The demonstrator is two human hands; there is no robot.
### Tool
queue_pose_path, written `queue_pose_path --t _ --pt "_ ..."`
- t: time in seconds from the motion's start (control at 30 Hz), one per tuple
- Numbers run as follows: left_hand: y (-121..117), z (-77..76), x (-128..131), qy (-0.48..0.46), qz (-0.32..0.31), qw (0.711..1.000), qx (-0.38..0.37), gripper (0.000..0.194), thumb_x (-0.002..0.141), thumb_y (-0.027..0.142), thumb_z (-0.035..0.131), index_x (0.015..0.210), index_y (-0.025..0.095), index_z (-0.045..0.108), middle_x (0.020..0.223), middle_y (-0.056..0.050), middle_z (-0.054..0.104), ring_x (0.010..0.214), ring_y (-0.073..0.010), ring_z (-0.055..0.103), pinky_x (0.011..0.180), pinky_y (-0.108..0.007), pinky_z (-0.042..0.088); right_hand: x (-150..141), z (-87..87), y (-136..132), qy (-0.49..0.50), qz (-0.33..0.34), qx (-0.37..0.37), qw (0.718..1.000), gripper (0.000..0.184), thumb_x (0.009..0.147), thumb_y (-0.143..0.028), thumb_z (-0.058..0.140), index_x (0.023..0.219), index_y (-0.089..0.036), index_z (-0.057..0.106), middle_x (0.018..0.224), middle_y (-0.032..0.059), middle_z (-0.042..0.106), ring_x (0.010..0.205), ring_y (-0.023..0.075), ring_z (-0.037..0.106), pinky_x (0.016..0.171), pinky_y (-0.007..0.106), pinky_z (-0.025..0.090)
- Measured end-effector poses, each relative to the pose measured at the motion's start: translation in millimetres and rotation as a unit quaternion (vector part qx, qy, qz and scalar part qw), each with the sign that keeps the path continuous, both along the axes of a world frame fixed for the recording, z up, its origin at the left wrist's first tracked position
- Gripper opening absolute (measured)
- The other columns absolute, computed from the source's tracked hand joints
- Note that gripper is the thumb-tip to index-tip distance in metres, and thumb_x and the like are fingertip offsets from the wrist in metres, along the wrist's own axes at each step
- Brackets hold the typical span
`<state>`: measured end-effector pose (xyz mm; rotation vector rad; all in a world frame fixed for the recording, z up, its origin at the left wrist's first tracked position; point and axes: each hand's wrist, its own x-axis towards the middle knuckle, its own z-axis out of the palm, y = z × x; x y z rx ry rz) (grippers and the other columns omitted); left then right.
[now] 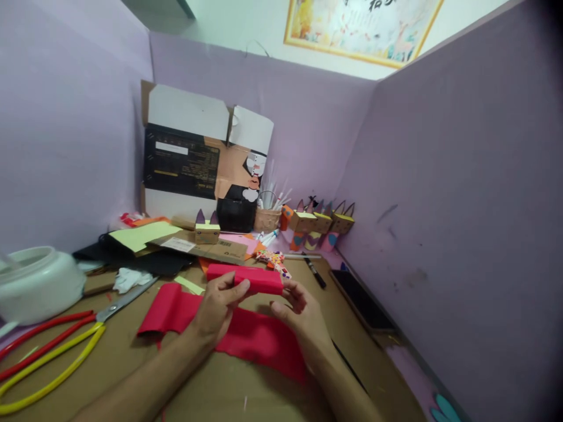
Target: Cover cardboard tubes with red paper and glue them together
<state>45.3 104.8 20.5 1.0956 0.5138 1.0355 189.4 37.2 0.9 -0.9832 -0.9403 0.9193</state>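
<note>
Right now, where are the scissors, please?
In the head view, the scissors lie on the left, in front of the white pot and close beside the crumpled white paper.

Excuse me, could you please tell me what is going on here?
A person's left hand holds a red, box-shaped piece, the thumb on its near side, while the right hand is at its right end. Below them lies a wide strip of red material, curled at its left end. Long-handled scissors rest to the left, and a small eared figure stands farther back.
</note>
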Motion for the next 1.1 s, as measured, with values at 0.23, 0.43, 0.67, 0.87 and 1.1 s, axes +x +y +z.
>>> queue_pose_path --t 0.23,0.43,0.67,0.87,1.1 --pt "-8.0 -5.5 2.3 0.027 -0.044 0.998 -0.036 0.025 0.059 0.025 0.078 0.082 0.015 0.072 0.084 -0.007 0.072 0.081 -0.0216 0.063 0.074 -0.03 0.05 -2.1 9.2 -3.9 -0.062 -0.011 0.02 0.998 0.027 0.07 -0.034 0.07 0.092 -0.018 0.071 0.099 0.008 0.067 0.087 0.0247 0.063 0.076 0.037 0.053" --pt "-6.8 -2.2 -0.6 0.051 -0.065 0.993 -0.079 0.025 0.063 0.034 0.076 0.077 0.013 0.073 0.071 -0.008 0.072 0.063 -0.0177 0.064 0.065 -0.029 0.051 -5.4 18.0 -5.0 -0.163 -0.051 0.08 0.982 0.009 0.071 -0.021 0.065 0.071 -0.019 0.073 0.097 0.0067 0.068 0.09 0.0233 0.061 0.085 0.033 0.046" --pt "-3.9 -6.6 -0.7 0.069 -0.015 0.995 -0.071 0.025 0.058 0.034 0.079 0.074 0.015 0.073 0.064 -0.005 0.07 0.066 -0.0192 0.064 0.062 -0.028 0.051 -5.1 10.7 -2.8 -0.092 -0.047 0.026 0.994 0.02 0.066 -0.027 0.069 0.084 -0.018 0.071 0.095 0.0081 0.068 0.085 0.0229 0.064 0.069 0.03 0.052" --pt "-6.9 -9.1 -1.6 0.1 -0.01 0.995 -0.026 0.022 0.057 0.03 0.08 0.068 0.013 0.072 0.068 -0.006 0.071 0.062 -0.0183 0.062 0.059 -0.027 0.05 0.6 5.2 0.2 -0.103 -0.17 -0.026 0.98 0.015 0.057 -0.025 0.074 0.049 -0.018 0.063 0.096 0.0098 0.068 0.093 0.027 0.061 0.08 0.036 0.048" --pt "-10.8 -3.0 -1.4 0.085 -0.014 0.995 -0.045 0.029 0.063 0.038 0.076 0.078 0.013 0.074 0.07 -0.006 0.07 0.063 -0.0161 0.06 0.06 -0.025 0.05 -8.0 13.6 -6.3 -0.121 -0.18 -0.035 0.976 0.015 0.057 -0.024 0.07 0.046 -0.019 0.061 0.093 0.0111 0.069 0.089 0.0284 0.063 0.06 0.03 0.047"
